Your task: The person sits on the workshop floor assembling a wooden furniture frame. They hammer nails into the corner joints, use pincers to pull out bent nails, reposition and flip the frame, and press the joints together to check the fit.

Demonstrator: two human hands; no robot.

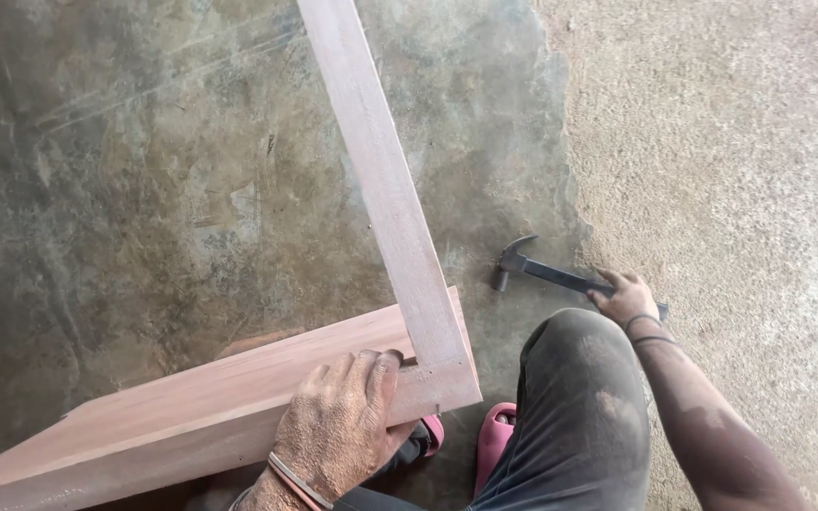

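Single view only, camera on my head, so no second view shares scene. Looks steeply down over my bent knee (579, 397) at concrete floor (144, 189). Close range: my left hand (338, 426) near bottom edge, forearm cut off by frame; my right hand (629, 298) right of centre, arm running out at lower right corner. Top of frame is floor farther ahead of me. Wooden frame corner (433, 355) sits low centre, long rail (371, 142) running up out of top edge.
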